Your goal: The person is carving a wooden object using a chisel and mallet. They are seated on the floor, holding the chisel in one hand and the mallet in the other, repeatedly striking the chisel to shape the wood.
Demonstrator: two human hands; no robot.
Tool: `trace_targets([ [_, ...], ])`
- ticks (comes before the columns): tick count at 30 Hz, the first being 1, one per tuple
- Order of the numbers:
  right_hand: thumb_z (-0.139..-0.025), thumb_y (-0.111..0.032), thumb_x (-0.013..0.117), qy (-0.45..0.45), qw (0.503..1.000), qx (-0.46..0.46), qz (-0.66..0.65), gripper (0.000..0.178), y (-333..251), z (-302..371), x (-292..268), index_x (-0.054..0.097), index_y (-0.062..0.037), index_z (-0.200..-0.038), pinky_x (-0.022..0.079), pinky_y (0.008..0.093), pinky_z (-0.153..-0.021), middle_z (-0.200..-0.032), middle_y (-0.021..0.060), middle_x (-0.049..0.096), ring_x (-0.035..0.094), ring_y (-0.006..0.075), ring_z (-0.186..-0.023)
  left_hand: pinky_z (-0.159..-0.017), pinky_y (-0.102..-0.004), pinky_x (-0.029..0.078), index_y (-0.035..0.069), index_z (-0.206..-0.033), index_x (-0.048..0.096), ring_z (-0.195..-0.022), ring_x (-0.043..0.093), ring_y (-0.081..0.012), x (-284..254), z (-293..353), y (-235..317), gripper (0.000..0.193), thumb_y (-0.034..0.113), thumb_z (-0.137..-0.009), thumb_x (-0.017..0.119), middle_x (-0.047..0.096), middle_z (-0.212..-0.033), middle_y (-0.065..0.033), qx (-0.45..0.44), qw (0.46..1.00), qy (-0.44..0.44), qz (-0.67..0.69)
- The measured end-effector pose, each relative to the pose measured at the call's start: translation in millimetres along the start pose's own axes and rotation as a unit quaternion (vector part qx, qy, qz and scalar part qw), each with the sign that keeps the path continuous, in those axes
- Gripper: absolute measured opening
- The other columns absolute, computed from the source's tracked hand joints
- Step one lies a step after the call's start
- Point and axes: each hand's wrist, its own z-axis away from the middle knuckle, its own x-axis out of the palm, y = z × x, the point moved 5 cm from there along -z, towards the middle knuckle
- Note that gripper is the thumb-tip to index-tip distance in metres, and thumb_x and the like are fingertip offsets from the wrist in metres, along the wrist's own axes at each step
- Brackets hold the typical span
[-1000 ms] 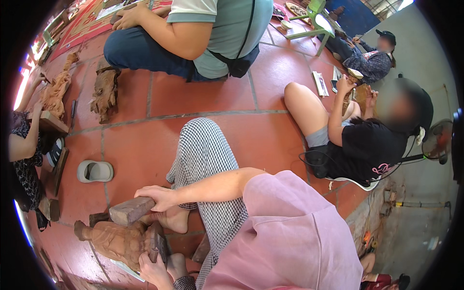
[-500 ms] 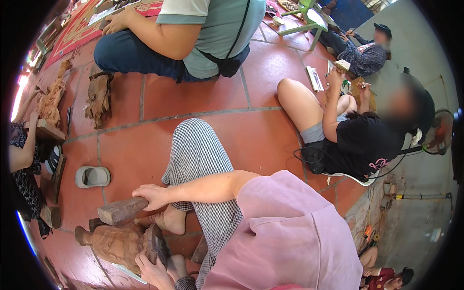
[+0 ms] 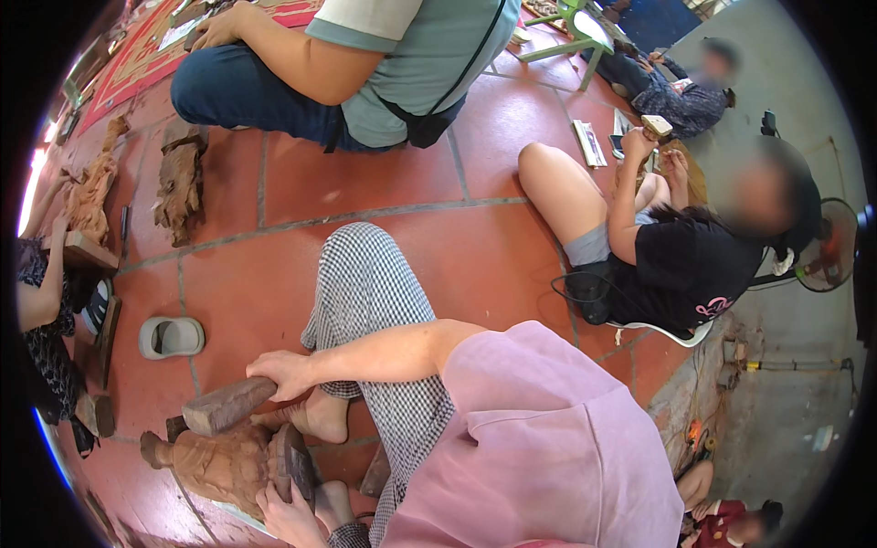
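My right hand point(image 3: 280, 373) is wrapped round the handle of a wooden mallet point(image 3: 222, 407), a thick brown block held just above a carving. The carved wooden figure point(image 3: 215, 466) lies on its side on the floor by my bare feet, with a broad dark base point(image 3: 294, 454) toward me. At that base my left hand point(image 3: 288, 519) is closed round a slim dark chisel point(image 3: 296, 491), mostly hidden by the fingers. Mallet head and chisel are apart.
A grey slipper point(image 3: 172, 338) and a rough wood piece point(image 3: 181, 187) lie on the red tiles. A person in a teal shirt point(image 3: 438, 64) sits ahead; another in black point(image 3: 681, 274) sits right. At left, a person's arm point(image 3: 41, 292) is near another carving point(image 3: 91, 196).
The whole view has shifted slightly. My right hand and the mallet stay almost in place above the carving, and my left hand stays at its base.
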Motion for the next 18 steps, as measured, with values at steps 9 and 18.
trace_targets([
  [9,-0.068,-0.021,0.075,0.027,1.0,-0.002,0.012,0.035,3,4,1,0.058,-0.0063,-0.095,0.046,0.0494,-0.083,-0.093,0.0161,0.063,0.059,0.0379,-0.098,-0.076,-0.047,0.054,0.006,-0.112,0.063,-0.093,0.063,-0.0385,-15,8,13,0.04,0.035,-0.086,0.071,0.06,-0.112,-0.0146,0.025,0.999,-0.031,-0.013],
  [18,-0.072,-0.029,0.078,0.022,1.0,-0.014,0.018,0.043,9,1,0,0.06,-0.0076,-0.105,0.047,0.0478,-0.084,-0.098,0.0153,0.063,0.058,0.0369,-0.099,-0.076,-0.0479,0.051,0.0,-0.112,0.063,-0.096,0.063,-0.0405,7,0,-4,0.041,0.028,-0.083,0.073,0.058,-0.114,-0.0182,0.02,0.999,-0.019,0.032],
])
